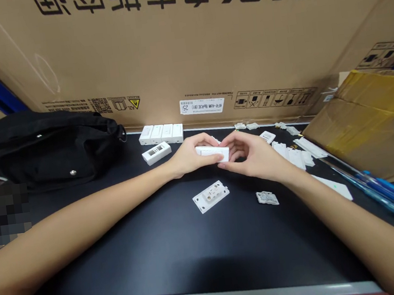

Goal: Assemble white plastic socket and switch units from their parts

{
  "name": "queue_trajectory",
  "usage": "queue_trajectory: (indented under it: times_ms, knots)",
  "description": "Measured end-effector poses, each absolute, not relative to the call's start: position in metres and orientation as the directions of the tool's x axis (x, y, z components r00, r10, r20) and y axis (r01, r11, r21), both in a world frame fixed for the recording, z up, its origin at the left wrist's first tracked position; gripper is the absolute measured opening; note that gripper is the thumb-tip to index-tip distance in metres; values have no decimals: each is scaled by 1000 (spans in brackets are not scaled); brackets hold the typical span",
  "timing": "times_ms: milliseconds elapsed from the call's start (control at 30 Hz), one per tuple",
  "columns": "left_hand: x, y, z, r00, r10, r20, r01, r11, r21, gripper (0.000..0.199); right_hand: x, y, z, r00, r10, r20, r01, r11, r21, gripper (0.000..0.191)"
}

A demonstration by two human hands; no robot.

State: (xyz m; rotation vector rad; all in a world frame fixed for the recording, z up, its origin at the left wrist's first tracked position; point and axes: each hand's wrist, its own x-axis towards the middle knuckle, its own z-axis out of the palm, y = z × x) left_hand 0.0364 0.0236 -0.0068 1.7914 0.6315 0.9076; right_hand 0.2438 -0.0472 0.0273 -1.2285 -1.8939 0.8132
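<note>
Head view. The left hand (191,155) grips a white switch (210,151) at its left end. The thumb lies along the lower front edge and the fingers pass behind, so the grip is closed on the part. The right hand (253,154) has its thumb and fingertips brought together at the right end of the same switch, with the other fingers curled. The switch is over the middle of the black table (142,259), long side across the view, front panel toward the camera.

Nearer the camera, just below the hands, a white plate (204,206) lies flat on the table, with a raised block at its centre. To its right, apart from it, lies a small bracket (267,198).

Left of the hands is a white frame (150,160) with openings in its face. Behind this frame, four white switches (161,134) stand side by side in a row. A black bag (39,147) occupies the left side.

Right of the hands, loose white parts (295,157) are spread near a taped carton (367,131). Blue-handled tools (389,193) lie in front of the carton, slightly blurred.

A large cardboard box (156,52) with inverted printing stands behind the table.
</note>
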Motion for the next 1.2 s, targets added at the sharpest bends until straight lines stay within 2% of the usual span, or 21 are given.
queue_trajectory:
  times_ms: [233, 367, 567, 667, 800, 1000, 1067, 1200]
  knots:
    - [36, 26, -6, 622, 713, 323, -37, -386, 922, 28, 245, -47, 29, -264, 937, 229, 487, 334, -807, 41]
    - [36, 26, -6, 622, 698, 354, -50, -415, 908, 29, 246, -48, 28, -266, 934, 236, 508, 344, -789, 38]
    - [38, 25, -11, 622, 734, 272, -27, -327, 945, 26, 243, -50, 28, -288, 922, 259, 556, 381, -738, 33]
    - [38, 25, -13, 605, 737, 301, -6, -374, 927, 28, 241, -51, 29, -305, 913, 272, 585, 405, -703, 28]
    - [37, 25, -10, 604, 711, 359, -5, -447, 894, 29, 241, -51, 30, -321, 893, 315, 641, 449, -623, 22]
    - [38, 22, -5, 622, 702, 347, 8, -449, 894, 28, 246, -49, 32, -363, 877, 314, 718, 478, -507, 16]
    - [39, 21, -5, 643, 700, 311, -5, -402, 916, 26, 249, -47, 34, -385, 856, 344, 749, 508, -426, 15]
    - [39, 19, -8, 696, 688, 205, -42, -246, 968, 34, 262, -43, 40, -456, 790, 410, 766, 583, -271, 18]
